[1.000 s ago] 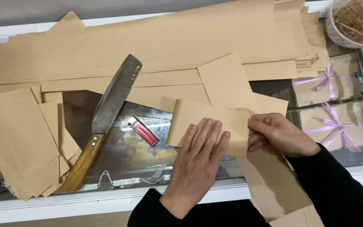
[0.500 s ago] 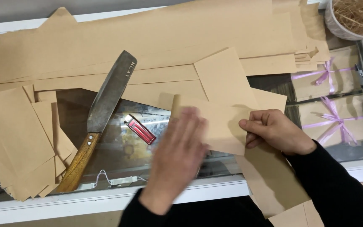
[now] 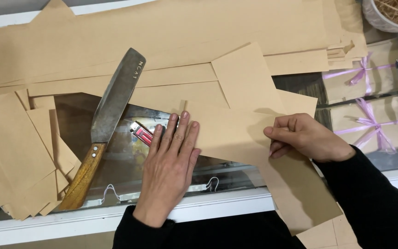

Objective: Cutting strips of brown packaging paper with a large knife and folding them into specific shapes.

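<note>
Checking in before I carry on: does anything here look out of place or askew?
A large cleaver lies bare-bladed on the glass counter, close beside the left hand flattening the brown sheet. A red lighter lies partly under that hand's fingers. Cut sheets lie askew.

Flat brown paper sheet, glass-topped counter

The scene is seen through a single camera worn on the head, aimed steeply down and slightly forward at the glass worktop from close range. The near white edge of the worktop is cut by the lower frame, where both dark sleeves enter. No second view is given, so nothing is shared.
</note>
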